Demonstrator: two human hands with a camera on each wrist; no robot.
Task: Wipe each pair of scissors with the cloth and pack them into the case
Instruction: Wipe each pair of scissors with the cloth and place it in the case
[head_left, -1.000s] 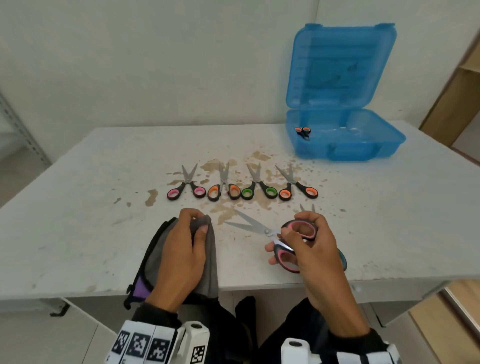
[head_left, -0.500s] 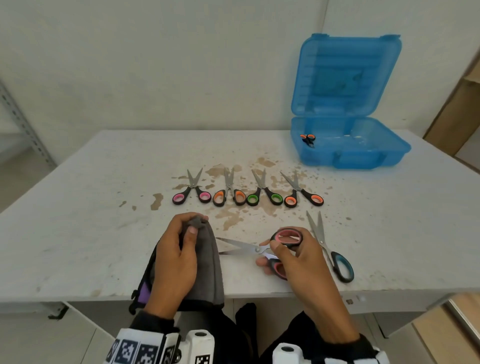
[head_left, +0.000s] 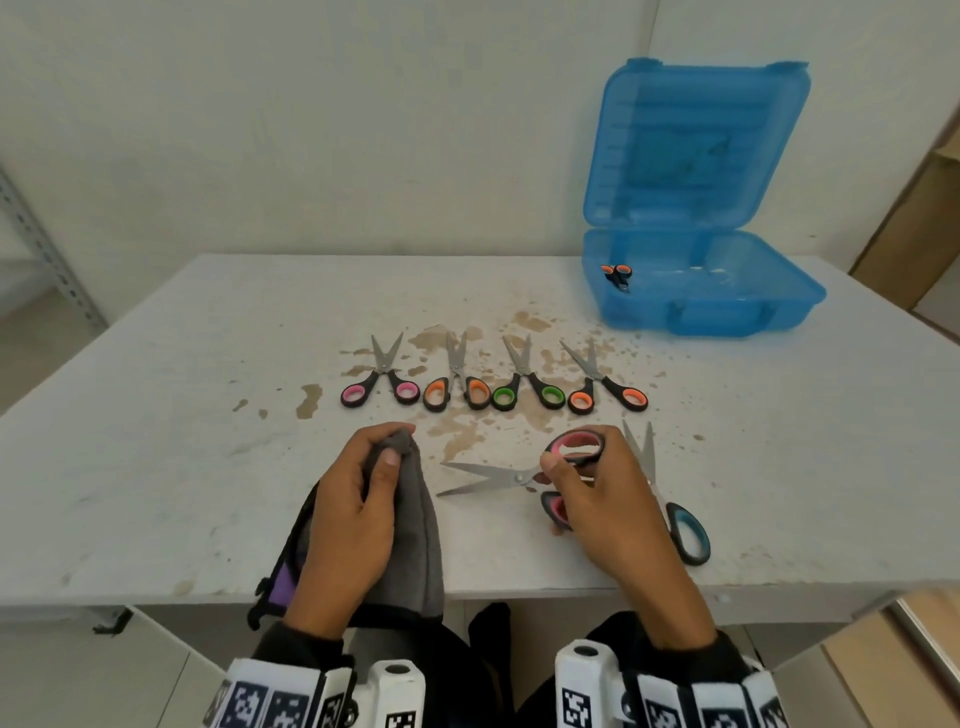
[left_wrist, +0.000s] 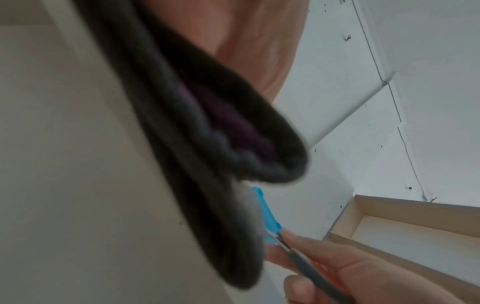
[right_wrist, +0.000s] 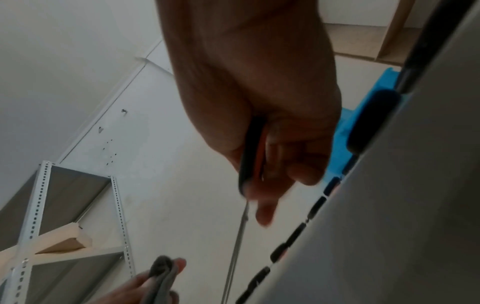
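The right hand (head_left: 597, 499) curls its thumb and fingers around the black-and-pink handles of the pink-handled scissors (head_left: 524, 475), holding them just above the table (head_left: 156, 467). Their blades are parted and point toward nine o'clock, at the other hand. The left hand (head_left: 353, 519) has its thumb and fingertips pinched on a bunched fold of the grey cloth (head_left: 415, 525), the rest of which drapes under the palm and hangs over the table's near edge. Blade tips and cloth are near each other but not touching, so the wipe of this pair appears to be about to begin rather than done.

Just beside the right hand, at its three o'clock, the teal-handled scissors (head_left: 675, 514) lie flat with blades toward twelve. Farther out at twelve o'clock from the hands, a row of four small pairs lies on the stained patch of the table: pink small scissors (head_left: 382, 382), orange small scissors (head_left: 457, 384), green small scissors (head_left: 527, 387) and, at the right end, a second orange pair (head_left: 605, 384).

At about one o'clock, near the far edge, the blue case (head_left: 727, 312) stands open, lid upright, with one packed orange pair (head_left: 617, 275) in its left part.

By my count one pair is packed and six remain: the pair in hand, the teal pair and the row of four.
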